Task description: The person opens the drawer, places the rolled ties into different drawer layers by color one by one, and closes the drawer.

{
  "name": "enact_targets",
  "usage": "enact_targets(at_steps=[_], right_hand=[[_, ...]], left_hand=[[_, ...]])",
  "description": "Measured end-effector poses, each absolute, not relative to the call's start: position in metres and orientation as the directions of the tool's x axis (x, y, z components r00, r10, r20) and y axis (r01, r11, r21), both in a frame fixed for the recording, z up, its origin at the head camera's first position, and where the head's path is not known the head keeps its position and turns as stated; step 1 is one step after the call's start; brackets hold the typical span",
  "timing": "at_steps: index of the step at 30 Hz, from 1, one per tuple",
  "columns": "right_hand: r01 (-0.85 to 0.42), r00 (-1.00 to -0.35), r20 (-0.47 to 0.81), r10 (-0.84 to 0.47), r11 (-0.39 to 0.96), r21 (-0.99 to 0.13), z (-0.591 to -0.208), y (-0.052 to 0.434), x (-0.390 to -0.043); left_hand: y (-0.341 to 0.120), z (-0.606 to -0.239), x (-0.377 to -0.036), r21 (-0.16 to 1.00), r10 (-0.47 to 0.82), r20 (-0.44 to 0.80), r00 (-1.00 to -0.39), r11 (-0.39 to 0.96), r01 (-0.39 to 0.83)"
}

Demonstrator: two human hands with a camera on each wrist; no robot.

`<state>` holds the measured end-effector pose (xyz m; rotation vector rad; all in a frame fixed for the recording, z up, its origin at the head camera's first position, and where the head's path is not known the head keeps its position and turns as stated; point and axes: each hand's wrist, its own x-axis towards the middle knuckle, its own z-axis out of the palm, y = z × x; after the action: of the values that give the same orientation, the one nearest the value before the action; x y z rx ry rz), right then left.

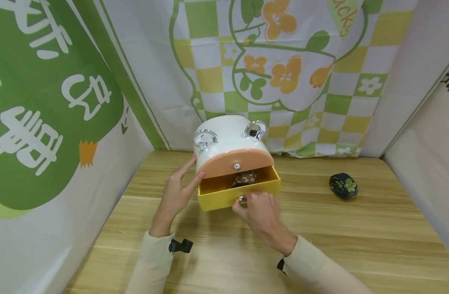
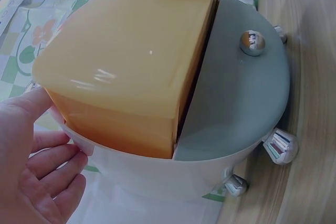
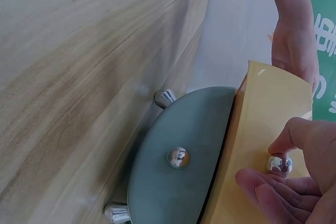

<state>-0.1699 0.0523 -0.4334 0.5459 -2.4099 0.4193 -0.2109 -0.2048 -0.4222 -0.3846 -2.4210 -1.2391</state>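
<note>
One yellow drawer [image 1: 217,201] is apparently being slid: right hand [image 1: 262,211] pinching its knob [image 1: 241,199], left hand [image 1: 174,195] bracing the two-drawer cabinet [image 1: 228,132] at left, fingers relaxed. Straight travel is likely needed next.

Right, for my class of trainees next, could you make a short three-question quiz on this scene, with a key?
1. What does the right hand hold? (a) a silver ear, (b) the knob of the yellow drawer, (c) the orange panel's knob.
2. True or false: the brown flowered item lies inside the yellow drawer.
3. Fill in: in the head view, the dark patterned item lies on the table to the ... of the white box.

Key: 1. b; 2. true; 3. right.
</note>
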Motion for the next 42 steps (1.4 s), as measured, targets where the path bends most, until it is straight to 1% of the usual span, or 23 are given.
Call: enact_targets(at_steps=[4, 11, 23, 32, 42], right_hand=[[-0.475, -0.721, 0.636, -0.275, 0.864, -0.165, -0.433, 0.051, -0.175], [-0.467, -0.746, 0.609, -0.269, 0.864, -0.19, -0.432, 0.049, -0.188], [-0.467, -0.739, 0.622, -0.259, 0.862, -0.197, -0.432, 0.043, -0.203], [-0.477, -0.718, 0.648, -0.255, 0.858, -0.191, -0.433, 0.04, -0.209], [-0.484, -0.739, 0.626, -0.249, 0.843, -0.236, -0.434, 0.038, -0.214]], left_hand=[[-0.204, -0.421, -0.211, 0.709, 0.068, 0.465, -0.883, 0.569, 0.417], [-0.203, -0.421, -0.212, 0.704, 0.064, 0.481, -0.874, 0.566, 0.429], [-0.203, -0.423, -0.213, 0.693, 0.072, 0.494, -0.866, 0.569, 0.442], [-0.203, -0.424, -0.213, 0.684, 0.07, 0.507, -0.859, 0.574, 0.45], [-0.203, -0.423, -0.211, 0.685, 0.064, 0.503, -0.862, 0.579, 0.442]])
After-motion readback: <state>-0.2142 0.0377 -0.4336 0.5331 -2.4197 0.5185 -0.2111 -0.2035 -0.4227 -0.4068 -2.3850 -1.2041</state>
